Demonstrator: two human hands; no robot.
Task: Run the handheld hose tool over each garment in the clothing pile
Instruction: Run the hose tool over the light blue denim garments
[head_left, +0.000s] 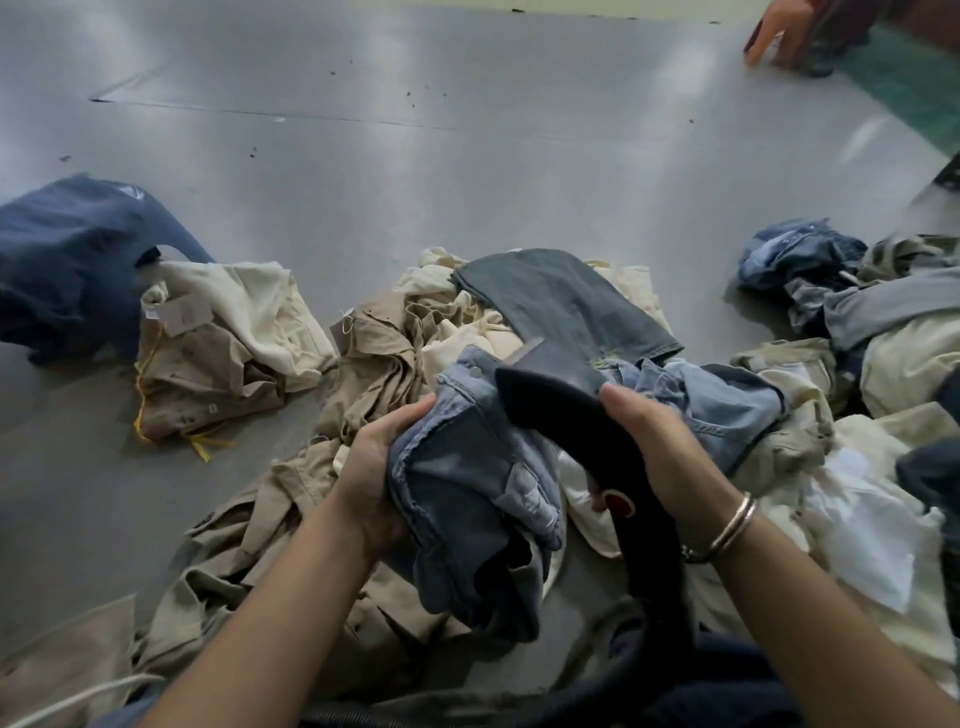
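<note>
The person is sitting low before a clothing pile (395, 332) that is spreading over a grey floor (415, 130). The left hand (371, 467) is gripping a light blue denim garment (467, 467); the thumb is lying over its upper edge and the fingers are curling under the cloth, so the garment is hanging bunched just right of the palm. The right hand (654, 447) is closing around the dark handle of the hose tool (597, 441). The tool is passing under this hand, its broad dark head is pointing up and to the left past the thumb, and it is pressing against the top of the denim garment. A round red button is showing on the handle just below the hand. The lower part of the tool is running down between the two forearms toward the person. A metal bangle (735, 522) is sitting on the right wrist.

Behind the tool a grey trouser leg (561, 306) is lying across cream and khaki clothes. Well apart on the left, a navy garment (67, 260) is lying beside a khaki and cream heap (223, 343) with yellow strings. On the right more denim and pale clothes (857, 322) are lying in a heap. At the far top right, another person's hand (779, 31) is touching the floor.
</note>
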